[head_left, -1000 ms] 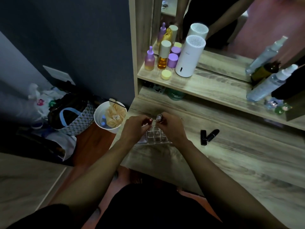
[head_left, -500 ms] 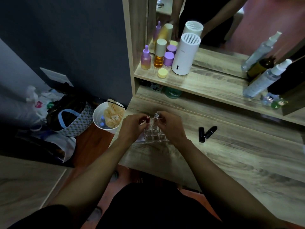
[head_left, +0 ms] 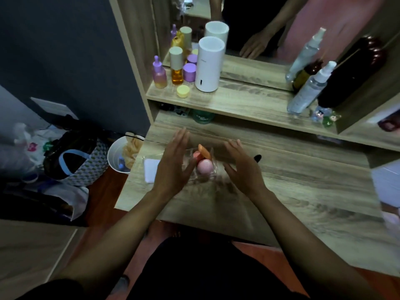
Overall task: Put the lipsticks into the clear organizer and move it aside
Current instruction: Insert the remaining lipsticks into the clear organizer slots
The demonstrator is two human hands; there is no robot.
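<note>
A clear container stands on the wooden desk between my hands. It holds a pink egg-shaped sponge and an orange one. My left hand is flat and open just left of it, fingers pointing away from me. My right hand is open just right of it, fingers spread. Neither hand holds anything. The tip of a black lipstick shows past my right hand. No grid cells can be made out in the container.
A white square pad lies left of my left hand, near the desk's left edge. The shelf above carries small bottles, a white cylinder and spray bottles. A white bucket and a bag sit on the floor at left.
Both hands were pinching lipsticks over a gridded clear organizer. Now they are open and empty beside a clear container with pink and orange sponges. Only one black lipstick tip still shows.
</note>
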